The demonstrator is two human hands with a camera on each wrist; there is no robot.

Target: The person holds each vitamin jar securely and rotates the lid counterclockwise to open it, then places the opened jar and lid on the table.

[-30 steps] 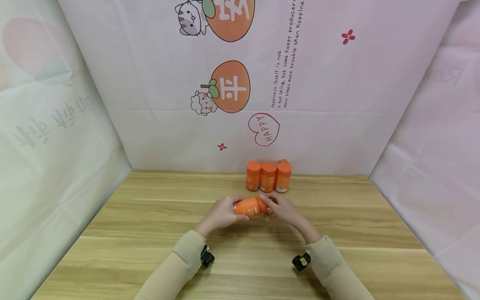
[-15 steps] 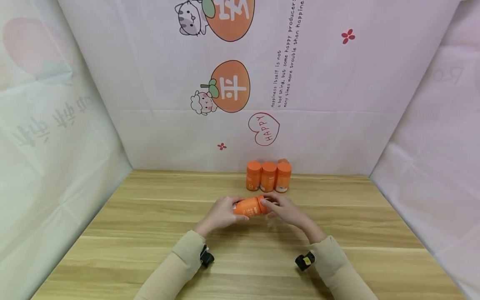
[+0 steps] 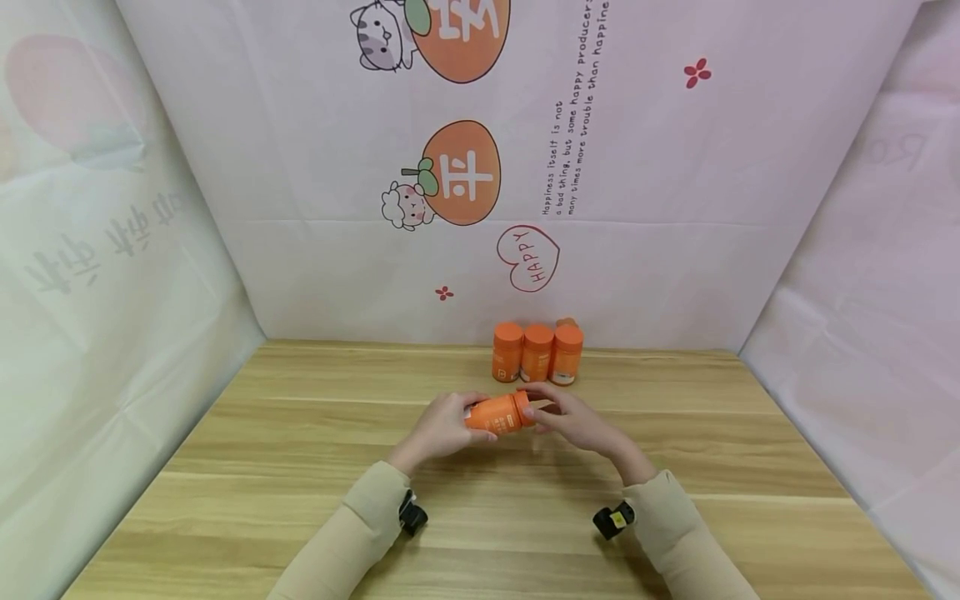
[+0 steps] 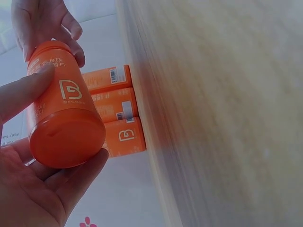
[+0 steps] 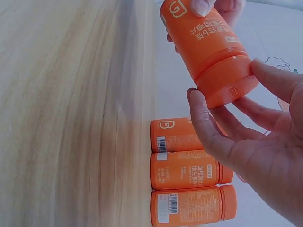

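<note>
An orange supplement bottle is held tilted above the table between both hands, its screw lid pointing right. My left hand grips its body, thumb across the printed label and fingers underneath, as the left wrist view shows. At the lid end, my right hand holds the lid between thumb and index finger; its other fingers lie around the lid's far edge. The lid sits on the bottle. Three matching bottles, left, middle and right, stand upright in a row just beyond the hands.
A wood-grain table spreads beneath. Its back edge meets a white printed sheet, close behind the row of bottles. White sheets also hang on both sides. Each wrist carries a small black camera.
My right hand has turned about the lid, its thumb sliding lower and its fingers spreading, while the right wrist has shifted slightly to the right. My left hand and the bottle have barely moved.
</note>
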